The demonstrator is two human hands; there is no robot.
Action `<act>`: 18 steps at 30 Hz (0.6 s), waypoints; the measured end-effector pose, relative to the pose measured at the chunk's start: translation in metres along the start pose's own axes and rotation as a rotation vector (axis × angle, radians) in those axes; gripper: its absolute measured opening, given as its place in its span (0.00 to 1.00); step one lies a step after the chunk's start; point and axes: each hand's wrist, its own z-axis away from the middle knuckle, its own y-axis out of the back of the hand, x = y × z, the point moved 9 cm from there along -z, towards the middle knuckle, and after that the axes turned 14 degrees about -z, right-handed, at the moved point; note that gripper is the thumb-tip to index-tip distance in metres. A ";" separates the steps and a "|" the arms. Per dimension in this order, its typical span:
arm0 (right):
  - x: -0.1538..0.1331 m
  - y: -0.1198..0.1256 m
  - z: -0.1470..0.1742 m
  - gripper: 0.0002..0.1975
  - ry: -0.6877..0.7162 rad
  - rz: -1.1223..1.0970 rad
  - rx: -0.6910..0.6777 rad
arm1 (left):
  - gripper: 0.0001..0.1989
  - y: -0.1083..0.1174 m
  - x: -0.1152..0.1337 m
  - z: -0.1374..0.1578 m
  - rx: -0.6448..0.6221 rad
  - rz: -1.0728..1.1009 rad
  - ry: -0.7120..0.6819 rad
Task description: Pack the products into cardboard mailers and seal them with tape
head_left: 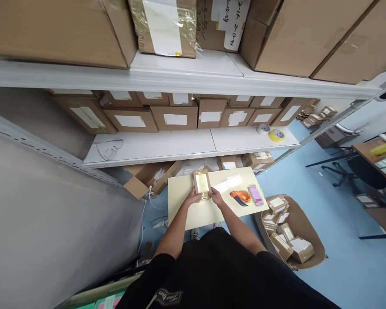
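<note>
A small cardboard box (pixel 202 182) with a white label under shiny clear tape is held over a pale yellow tabletop (pixel 180 214). My left hand (pixel 193 196) grips its near left side, fingers closed. On the near right side my right hand (pixel 215 196) is closed on the same box. Right of the box lie white paper strips (pixel 227 183). Beyond them sits an orange and dark blue tape dispenser (pixel 240 197), beside a blurred pink thing (pixel 256 195).
A shelf (pixel 161 143) with labelled boxes, glasses (pixel 111 150) and tape rolls (pixel 276 135) spans the front. An open carton (pixel 157 176) stands below. To the right, a big bin (pixel 315 240) holds several taped boxes. Cables (pixel 143 225) trail on the floor at left.
</note>
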 end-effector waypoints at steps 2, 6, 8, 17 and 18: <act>-0.002 -0.024 0.000 0.24 0.043 -0.077 -0.122 | 0.49 -0.004 0.002 0.006 -0.075 0.142 0.006; -0.011 -0.028 0.001 0.29 0.103 -0.175 -0.149 | 0.58 0.001 0.013 0.015 -0.106 0.295 -0.035; -0.018 -0.018 0.005 0.31 0.135 -0.197 -0.108 | 0.58 0.003 0.023 0.015 -0.113 0.291 -0.063; -0.063 0.097 0.055 0.33 0.294 -0.313 0.217 | 0.55 -0.065 0.134 0.006 -0.364 0.108 -0.206; -0.066 0.118 0.065 0.33 0.297 -0.331 0.280 | 0.54 -0.080 0.151 0.007 -0.397 0.078 -0.222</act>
